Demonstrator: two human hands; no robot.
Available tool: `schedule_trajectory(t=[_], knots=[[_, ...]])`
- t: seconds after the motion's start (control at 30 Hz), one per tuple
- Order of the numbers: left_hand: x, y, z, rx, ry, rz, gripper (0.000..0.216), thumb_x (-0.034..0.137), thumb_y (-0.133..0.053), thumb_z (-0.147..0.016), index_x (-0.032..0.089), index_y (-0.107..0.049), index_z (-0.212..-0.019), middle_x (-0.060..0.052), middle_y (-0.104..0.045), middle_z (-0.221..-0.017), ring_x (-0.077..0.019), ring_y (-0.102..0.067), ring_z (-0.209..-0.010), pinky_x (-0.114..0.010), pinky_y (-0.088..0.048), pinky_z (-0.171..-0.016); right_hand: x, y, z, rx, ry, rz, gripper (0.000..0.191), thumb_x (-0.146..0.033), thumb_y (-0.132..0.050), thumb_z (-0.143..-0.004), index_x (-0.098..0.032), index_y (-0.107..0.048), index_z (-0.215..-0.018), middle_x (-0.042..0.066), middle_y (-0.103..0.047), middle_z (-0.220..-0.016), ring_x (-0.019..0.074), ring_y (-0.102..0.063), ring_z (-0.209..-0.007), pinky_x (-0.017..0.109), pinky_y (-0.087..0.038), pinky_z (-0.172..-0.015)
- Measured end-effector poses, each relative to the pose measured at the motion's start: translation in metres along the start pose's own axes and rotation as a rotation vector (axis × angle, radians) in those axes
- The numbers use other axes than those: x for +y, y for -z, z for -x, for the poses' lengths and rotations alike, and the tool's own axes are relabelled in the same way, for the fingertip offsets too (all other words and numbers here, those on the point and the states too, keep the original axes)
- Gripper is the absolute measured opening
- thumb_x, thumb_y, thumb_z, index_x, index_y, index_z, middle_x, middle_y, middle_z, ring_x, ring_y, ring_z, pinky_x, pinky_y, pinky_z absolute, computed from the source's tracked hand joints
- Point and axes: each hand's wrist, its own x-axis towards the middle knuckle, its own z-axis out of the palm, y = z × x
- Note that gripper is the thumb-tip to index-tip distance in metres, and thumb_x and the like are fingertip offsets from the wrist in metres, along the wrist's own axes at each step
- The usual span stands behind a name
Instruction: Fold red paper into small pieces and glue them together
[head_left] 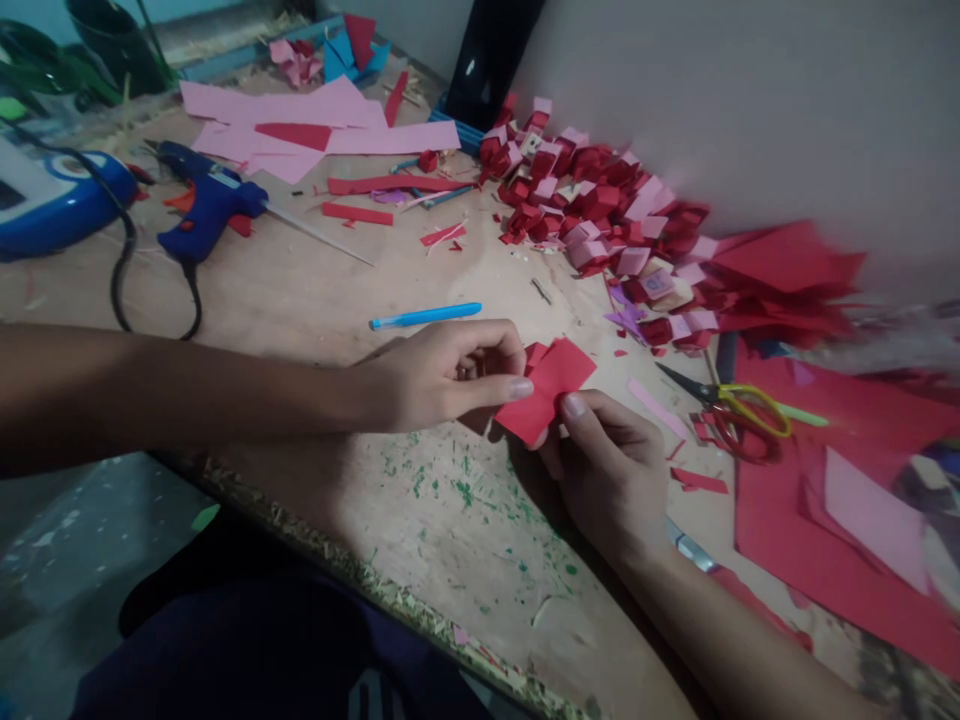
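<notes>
Both hands hold one folded piece of red paper (553, 385) just above the wooden table (450, 520). My left hand (442, 375) pinches its left side, thumb on top and fingers curled. My right hand (611, 470) grips the lower right edge from below with the thumb pressed on the paper. A blue pen (424, 316) lies just behind my left hand.
A heap of folded red and pink paper pieces (600, 205) lies along the wall. Scissors with yellow and red handles (739, 410) lie to the right on red and pink sheets (847, 530). A blue glue gun (206, 205) and pink sheets (300, 120) sit far left.
</notes>
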Motion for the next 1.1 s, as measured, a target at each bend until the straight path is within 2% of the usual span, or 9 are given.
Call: schedule_trajectory(t=[0.13,0.27,0.4,0.57,0.77,0.97,1.1], knots=[[0.0019,0.0008,-0.0015,-0.017,0.061,0.093,0.011,0.025,-0.064,-0.095,0.017,-0.057,-0.09,0.003,-0.058,-0.08,-0.0068,-0.057,-0.066,-0.019,-0.049,-0.06,0.0003,-0.0004,-0.0002,0.0,0.031,0.036,0.033,-0.043,-0.071,-0.096,-0.02,-0.071,-0.074,-0.001,-0.062,-0.06,0.0097,-0.042,-0.044,0.027,-0.027,-0.044],[0.0037,0.0001,-0.0025,-0.085,0.081,0.088,0.019,0.031,-0.07,-0.093,0.017,-0.057,-0.09,0.003,-0.061,-0.076,-0.007,-0.057,-0.061,-0.021,-0.047,-0.056,-0.0026,-0.0016,-0.0005,-0.017,0.027,0.103,0.034,-0.042,-0.071,-0.097,-0.019,-0.073,-0.072,-0.002,-0.058,-0.053,0.0091,-0.043,-0.044,0.027,-0.029,-0.046],[0.0019,0.0,-0.0034,-0.113,0.072,0.013,0.021,0.032,-0.074,-0.089,0.018,-0.059,-0.092,0.005,-0.063,-0.071,-0.007,-0.056,-0.055,-0.021,-0.042,-0.053,-0.0052,-0.0031,0.0002,-0.02,0.017,0.146,0.024,-0.041,-0.076,-0.094,-0.019,-0.078,-0.083,-0.003,-0.058,-0.052,0.0099,-0.047,-0.047,0.026,-0.034,-0.049],[0.0019,0.0019,-0.0035,-0.111,0.062,-0.021,0.019,0.03,-0.074,-0.088,0.017,-0.062,-0.094,0.004,-0.065,-0.077,-0.0076,-0.06,-0.058,-0.022,-0.044,-0.055,-0.0036,-0.0018,0.0,-0.109,0.026,0.109,0.027,-0.047,-0.078,-0.09,-0.02,-0.082,-0.096,0.0,-0.066,-0.064,0.012,-0.055,-0.054,0.026,-0.043,-0.052],[0.0038,0.0013,-0.0018,-0.115,0.028,-0.062,0.024,0.031,-0.082,-0.082,0.017,-0.065,-0.092,0.003,-0.067,-0.076,-0.0095,-0.062,-0.064,-0.023,-0.044,-0.059,-0.0044,-0.0031,-0.0017,-0.12,0.04,0.048,0.026,-0.042,-0.085,-0.084,-0.029,-0.083,-0.106,0.001,-0.077,-0.08,0.0161,-0.072,-0.073,0.025,-0.058,-0.067],[0.0029,-0.0008,-0.0021,-0.122,0.048,-0.051,0.026,0.03,-0.082,-0.081,0.016,-0.064,-0.094,0.003,-0.067,-0.077,-0.0096,-0.062,-0.063,-0.024,-0.044,-0.059,-0.0059,-0.0051,0.0004,-0.121,0.034,0.086,0.015,-0.034,-0.081,-0.089,-0.027,-0.082,-0.103,-0.001,-0.074,-0.072,0.0114,-0.066,-0.058,0.022,-0.055,-0.057],[-0.0002,-0.0012,-0.0018,-0.09,0.025,-0.092,0.029,0.031,-0.084,-0.078,0.016,-0.064,-0.093,0.003,-0.066,-0.078,-0.0088,-0.059,-0.064,-0.024,-0.043,-0.06,-0.0074,-0.0048,0.0,-0.143,0.057,0.083,0.02,-0.039,-0.081,-0.089,-0.024,-0.083,-0.102,0.001,-0.076,-0.076,0.0132,-0.068,-0.064,0.023,-0.057,-0.061]])
